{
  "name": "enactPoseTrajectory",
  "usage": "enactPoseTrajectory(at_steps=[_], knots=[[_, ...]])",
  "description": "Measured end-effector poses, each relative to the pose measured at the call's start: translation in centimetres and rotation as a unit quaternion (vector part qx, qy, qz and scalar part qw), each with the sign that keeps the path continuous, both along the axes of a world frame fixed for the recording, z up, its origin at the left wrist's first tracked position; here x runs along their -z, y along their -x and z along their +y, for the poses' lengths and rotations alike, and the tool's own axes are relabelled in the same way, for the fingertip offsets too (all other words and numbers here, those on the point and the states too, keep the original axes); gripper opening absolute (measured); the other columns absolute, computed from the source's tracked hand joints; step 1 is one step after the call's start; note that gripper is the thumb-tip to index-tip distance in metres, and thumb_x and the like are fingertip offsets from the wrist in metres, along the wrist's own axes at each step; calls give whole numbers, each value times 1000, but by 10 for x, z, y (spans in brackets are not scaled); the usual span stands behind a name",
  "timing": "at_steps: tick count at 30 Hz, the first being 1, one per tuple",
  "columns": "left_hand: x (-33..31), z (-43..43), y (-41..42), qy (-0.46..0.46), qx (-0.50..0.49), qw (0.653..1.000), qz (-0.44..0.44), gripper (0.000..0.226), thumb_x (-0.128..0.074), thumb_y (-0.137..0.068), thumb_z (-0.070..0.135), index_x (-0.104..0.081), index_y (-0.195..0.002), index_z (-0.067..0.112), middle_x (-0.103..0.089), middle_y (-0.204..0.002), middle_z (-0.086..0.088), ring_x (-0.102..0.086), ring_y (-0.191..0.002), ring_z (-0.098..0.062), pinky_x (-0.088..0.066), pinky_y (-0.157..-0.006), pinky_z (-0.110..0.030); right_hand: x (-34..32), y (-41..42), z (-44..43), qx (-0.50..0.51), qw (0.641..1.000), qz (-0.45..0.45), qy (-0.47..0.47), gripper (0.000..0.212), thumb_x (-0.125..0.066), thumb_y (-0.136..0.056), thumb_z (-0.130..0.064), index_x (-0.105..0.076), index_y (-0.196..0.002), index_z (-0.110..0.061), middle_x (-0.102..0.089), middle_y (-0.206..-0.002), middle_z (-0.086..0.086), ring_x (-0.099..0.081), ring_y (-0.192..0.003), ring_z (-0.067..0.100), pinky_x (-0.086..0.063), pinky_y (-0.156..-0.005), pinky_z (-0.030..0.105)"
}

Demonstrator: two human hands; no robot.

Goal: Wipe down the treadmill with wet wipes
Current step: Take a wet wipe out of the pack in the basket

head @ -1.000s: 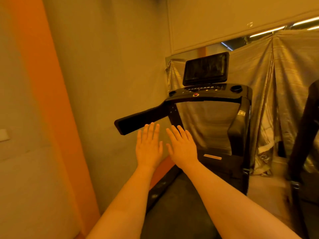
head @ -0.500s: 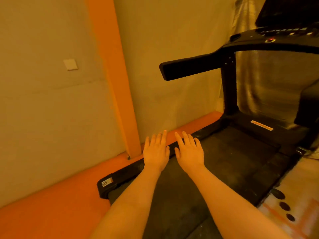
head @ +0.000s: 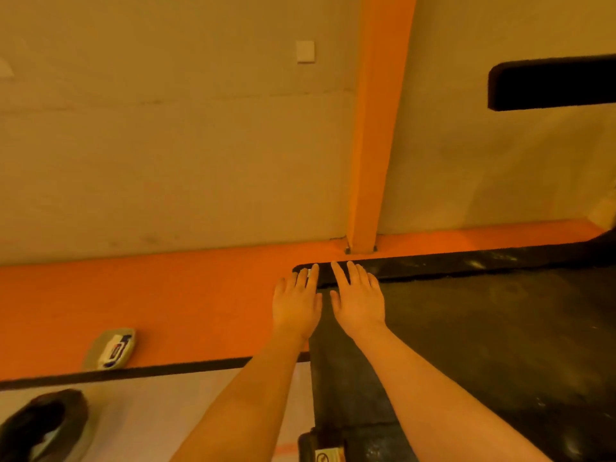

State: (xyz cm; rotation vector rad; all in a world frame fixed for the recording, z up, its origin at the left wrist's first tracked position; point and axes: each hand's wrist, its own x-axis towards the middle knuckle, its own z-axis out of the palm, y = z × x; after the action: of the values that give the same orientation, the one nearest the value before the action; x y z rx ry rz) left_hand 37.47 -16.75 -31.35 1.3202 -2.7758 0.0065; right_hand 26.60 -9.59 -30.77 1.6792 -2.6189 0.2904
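Observation:
The black treadmill deck (head: 483,345) fills the right half of the head view, its dusty belt running to the right and its side rail (head: 466,263) along the orange floor strip. One black handrail (head: 550,86) juts in at the upper right. A pack of wet wipes (head: 111,348) lies on the orange floor at the lower left. My left hand (head: 295,303) and my right hand (head: 358,298) are stretched out side by side, fingers straight, holding nothing, over the rear end of the deck. Whether they touch it I cannot tell.
An orange post (head: 376,128) stands against the beige wall just behind the rail. A white switch plate (head: 305,51) is on the wall. A dark shoe (head: 43,425) shows at the bottom left, on pale flooring beside a black line.
The view has swung left and down, from the console and screen to the rear of the deck. The wipes pack and the shoe came into sight. Both hands stayed flat and empty.

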Motion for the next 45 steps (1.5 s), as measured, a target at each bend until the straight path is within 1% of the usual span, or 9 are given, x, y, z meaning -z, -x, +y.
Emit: enactPoseTrajectory(at_steps=[3, 7, 14, 18, 21, 29, 33, 36, 45], knots=[[1, -20, -54, -24, -59, 998, 25, 57, -27, -105, 40, -9, -155, 20, -22, -160, -5, -22, -146, -24, -18, -118, -42, -3, -53, -34, -36, 999, 2, 2, 63, -38, -102, -35, -6, -155, -23, -15, -161, 13, -11, -149, 26, -12, -120, 40], [1, -52, -137, -34, -101, 993, 42, 59, -27, -104, 38, -5, -156, 20, -16, -162, -4, -18, -148, -24, -17, -118, -43, -3, -126, -81, -67, 998, 11, -19, 65, -37, -103, -35, -1, -155, -24, -14, -161, 12, -10, -149, 25, -9, -120, 39], [11, -133, -329, -31, -208, 978, 0, 62, -26, -104, 43, 1, -155, 21, -12, -163, -6, -14, -149, -26, -14, -119, -46, 15, -303, -176, -175, 983, -23, -42, 67, -39, -101, -38, -1, -155, -25, -8, -162, 8, -8, -149, 24, -9, -120, 39], [18, -155, -410, -44, -256, 966, -15, 61, -27, -105, 42, 0, -156, 21, -12, -163, -7, -13, -149, -29, -15, -120, -47, 26, -377, -215, -224, 972, -25, -65, 68, -38, -102, -39, 3, -155, -26, -5, -163, 9, -4, -150, 25, -6, -120, 40], [28, -167, -447, -50, -284, 957, -11, 60, -26, -104, 42, -4, -156, 22, -16, -162, -6, -17, -148, -29, -19, -119, -47, 36, -417, -242, -256, 963, -10, -81, 67, -37, -103, -40, 2, -155, -24, -5, -163, 9, -4, -150, 26, -7, -120, 41], [51, -226, -496, -71, -356, 932, 0, 58, -30, -104, 42, -10, -155, 23, -24, -159, -4, -26, -144, -27, -25, -115, -44, 69, -484, -328, -337, 935, -38, -108, 65, -41, -102, -38, -5, -155, -25, -13, -161, 10, -9, -149, 30, -12, -119, 42], [47, -256, -531, -72, -391, 917, 13, 60, -33, -103, 41, -12, -155, 21, -23, -159, -2, -25, -144, -25, -23, -114, -40, 70, -517, -384, -354, 925, -50, -127, 74, -49, -98, -39, -4, -155, -25, -9, -161, 13, -6, -149, 32, -12, -119, 43], [48, -270, -563, -74, -423, 903, 20, 61, -36, -103, 40, -11, -156, 21, -20, -161, -2, -21, -146, -24, -20, -117, -39, 63, -553, -412, -402, 906, -38, -128, 76, -49, -99, -36, 0, -155, -24, -5, -162, 13, -4, -149, 32, -13, -119, 43], [68, -259, -699, -63, -509, 858, 24, 59, -38, -102, 39, -16, -155, 22, -22, -160, 0, -21, -146, -22, -21, -115, -36, 83, -692, -413, -520, 841, -16, -149, 76, -44, -99, -45, 5, -155, -26, -2, -162, 13, -2, -149, 34, -10, -119, 44]])
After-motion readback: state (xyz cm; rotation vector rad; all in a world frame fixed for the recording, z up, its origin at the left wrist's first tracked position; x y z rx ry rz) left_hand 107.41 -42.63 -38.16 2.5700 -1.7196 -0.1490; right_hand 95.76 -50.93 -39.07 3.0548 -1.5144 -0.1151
